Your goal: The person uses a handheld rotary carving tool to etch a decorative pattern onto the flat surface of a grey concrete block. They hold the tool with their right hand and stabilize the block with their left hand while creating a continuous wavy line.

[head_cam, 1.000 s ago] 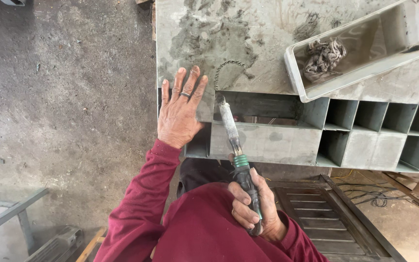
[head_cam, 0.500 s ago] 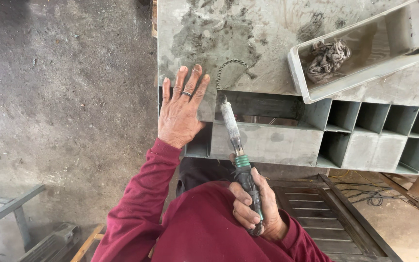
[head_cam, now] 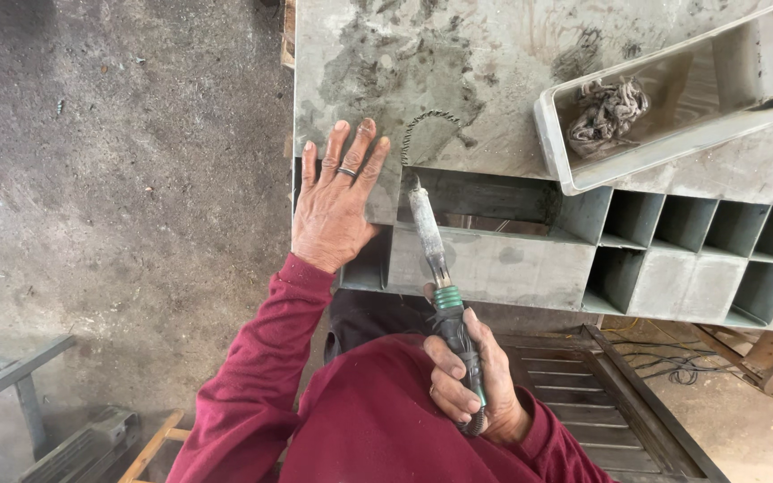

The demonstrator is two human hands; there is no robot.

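Observation:
My left hand (head_cam: pixel 337 201) lies flat, fingers spread, on the corner of a grey metal frame (head_cam: pixel 494 259) made of box-shaped cells; a ring sits on one finger. My right hand (head_cam: pixel 467 376) grips the dark handle of a welding torch (head_cam: pixel 440 295) with a green collar. Its pale nozzle points up at the frame's top edge, near a curved weld mark (head_cam: pixel 427 121). Both arms wear dark red sleeves.
A grey stained metal sheet (head_cam: pixel 458 63) lies behind the frame. On it rests a shallow metal tray (head_cam: pixel 673 148) holding a tangled wad of wire (head_cam: pixel 606 112). A slatted metal panel (head_cam: pixel 583 394) lies below at right, bare concrete floor (head_cam: pixel 118 179) at left.
The view has shifted slightly. Both hands and the torch keep nearly the same places on the frame.

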